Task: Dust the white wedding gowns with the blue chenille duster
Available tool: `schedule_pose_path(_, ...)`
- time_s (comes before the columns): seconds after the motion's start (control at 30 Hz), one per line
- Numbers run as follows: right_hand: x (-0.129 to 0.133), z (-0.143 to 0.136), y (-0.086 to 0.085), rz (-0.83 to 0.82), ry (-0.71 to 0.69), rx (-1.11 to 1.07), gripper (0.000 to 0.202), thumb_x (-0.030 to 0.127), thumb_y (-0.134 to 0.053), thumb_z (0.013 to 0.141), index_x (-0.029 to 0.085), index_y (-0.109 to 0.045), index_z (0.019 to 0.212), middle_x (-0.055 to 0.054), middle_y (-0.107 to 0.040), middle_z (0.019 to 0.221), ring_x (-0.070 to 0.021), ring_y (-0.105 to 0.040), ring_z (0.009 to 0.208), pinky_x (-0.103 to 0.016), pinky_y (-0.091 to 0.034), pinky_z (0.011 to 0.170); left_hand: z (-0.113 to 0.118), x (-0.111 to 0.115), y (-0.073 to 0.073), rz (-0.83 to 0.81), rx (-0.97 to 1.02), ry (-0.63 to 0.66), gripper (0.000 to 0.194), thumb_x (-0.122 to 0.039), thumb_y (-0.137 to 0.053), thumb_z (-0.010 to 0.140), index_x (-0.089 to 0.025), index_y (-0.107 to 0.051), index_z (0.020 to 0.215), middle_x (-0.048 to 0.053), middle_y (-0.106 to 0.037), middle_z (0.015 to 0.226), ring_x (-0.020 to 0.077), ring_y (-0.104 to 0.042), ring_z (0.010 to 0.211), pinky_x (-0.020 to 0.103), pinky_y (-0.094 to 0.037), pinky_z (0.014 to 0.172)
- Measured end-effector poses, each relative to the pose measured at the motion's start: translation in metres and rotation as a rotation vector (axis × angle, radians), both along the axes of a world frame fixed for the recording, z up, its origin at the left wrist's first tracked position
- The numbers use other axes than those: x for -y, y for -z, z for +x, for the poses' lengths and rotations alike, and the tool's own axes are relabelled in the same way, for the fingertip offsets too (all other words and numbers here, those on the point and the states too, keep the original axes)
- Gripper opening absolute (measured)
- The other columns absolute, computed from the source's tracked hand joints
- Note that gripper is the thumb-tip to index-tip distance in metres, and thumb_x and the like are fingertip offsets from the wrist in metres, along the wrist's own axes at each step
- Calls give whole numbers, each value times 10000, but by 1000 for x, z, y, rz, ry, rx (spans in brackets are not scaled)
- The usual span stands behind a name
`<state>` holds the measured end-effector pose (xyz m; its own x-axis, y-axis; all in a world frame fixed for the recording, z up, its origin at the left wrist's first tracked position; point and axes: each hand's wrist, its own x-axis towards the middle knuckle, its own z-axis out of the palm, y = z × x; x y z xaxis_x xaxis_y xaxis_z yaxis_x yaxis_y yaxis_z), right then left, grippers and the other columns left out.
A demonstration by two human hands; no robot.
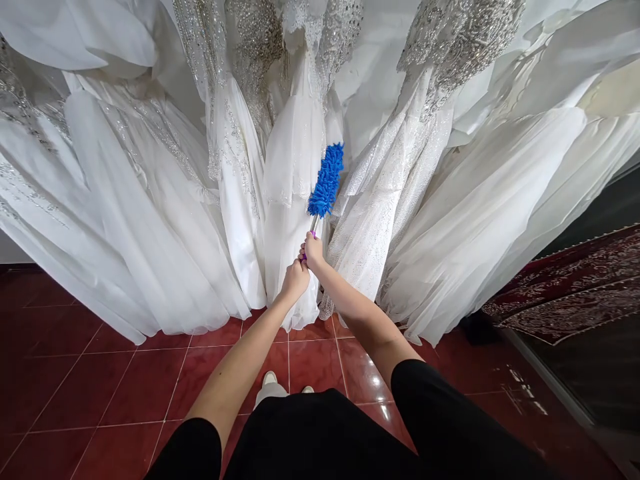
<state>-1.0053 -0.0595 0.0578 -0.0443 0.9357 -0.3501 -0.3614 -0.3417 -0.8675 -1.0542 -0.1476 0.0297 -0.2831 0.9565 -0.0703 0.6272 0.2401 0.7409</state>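
The fingers of my left hand (295, 278) and right hand (314, 249) are curled closed round the purple handle (313, 234) of the duster (327, 181). Its blue head (touching or not, I can't tell) is before the white gowns (294, 127), above the red floor's (143, 387) visible far edge.

Below you spreads a floor of glossy dark-red square tiles (130, 393) with thin pale grout lines. At its far left edge you see a patch of plain light-grey wall (11, 248) above a narrow dark band (20, 267). Along its right side, a straight grey strip (550, 377) borders a dark upright surface (585, 360). White light glints off the tiles; your left side is dimmer.
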Motion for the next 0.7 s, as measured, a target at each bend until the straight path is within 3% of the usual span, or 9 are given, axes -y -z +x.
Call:
schedule_pose_path(0.1, 11, 6, -7, 103, 46, -6, 280, 363, -468, 1021, 260, -304, 818, 89, -322, 541, -99, -312, 391, -222, -288, 359, 1, 5, -1, 44, 1, 29, 346, -307, -353, 1105, -164, -665, 1145, 182, -773, 1058, 305, -751, 964, 331, -480, 728)
schedule_pose_path(0.3, 12, -2, -60, 309, -5, 27, 312, 472, -534, 1010, 266, -353, 861, 90, -344, 581, -95, -335, 419, -199, -317, 372, -1, 0, -28, 248, 50, 12, 379, -366, -303, 1130, -174, -595, 1276, 148, -773, 1039, 273, -748, 899, 312, -481, 732)
schedule_pose_path(0.4, 6, -11, -73, 318, -48, 31, 327, 490, -563, 1001, 268, -363, 869, 90, -348, 591, -92, -333, 422, -188, -311, 367, -4, -5, -36, 287, 72, -28, 415, -387, -273, 1136, -161, -589, 1282, 149, -770, 1028, 261, -743, 869, 308, -474, 725)
schedule_pose_path(0.53, -1, -19, -54, 250, -41, 60, 352, 513, -583, 990, 265, -367, 865, 88, -365, 594, -90, -346, 422, -186, -307, 363, -10, -4, -27, 239, 51, -44, 405, -366, -281, 1131, -158, -607, 1252, 167, -770, 1051, 282, -747, 917, 318, -472, 732)
schedule_pose_path(0.7, 4, -23, 3, 113, -18, 52, 277, 437, -505, 1025, 261, -368, 862, 85, -382, 564, -100, -359, 404, -209, -325, 368, -19, 11, 4, 93, 19, -13, 406, -338, -299, 1119, -155, -650, 1213, 189, -771, 1097, 301, -749, 997, 332, -490, 767)
